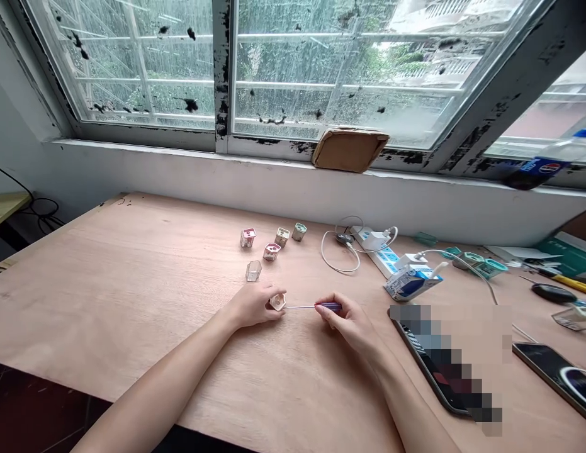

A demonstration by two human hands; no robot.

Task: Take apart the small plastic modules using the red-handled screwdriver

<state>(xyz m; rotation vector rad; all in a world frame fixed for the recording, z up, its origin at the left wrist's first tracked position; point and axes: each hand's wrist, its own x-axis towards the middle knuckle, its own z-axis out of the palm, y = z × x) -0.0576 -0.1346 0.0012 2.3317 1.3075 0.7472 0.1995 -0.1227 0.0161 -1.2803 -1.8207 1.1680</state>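
My left hand (255, 305) is closed around a small pale angular container (278, 301), held low over the table. My right hand (343, 316) grips the purple handle of a screwdriver (328, 307). Its thin shaft points left, and the tip meets the container's edge; whether it goes inside I cannot tell. Just beyond my left hand stands a clear angular cup (253, 271). Farther back are small clear containers with coloured tops: a pink-topped one (248, 237), a dark red and white one (272, 251), a cream one (282, 236) and a green one (299, 231).
On the right lie a power strip (375, 248) with cables, a blue and white drink carton (413, 280), a phone (429, 362) and a second phone (552, 371). More teal-rimmed containers (491, 268) sit behind. The wall and window sill border the table (108, 270) at the back.
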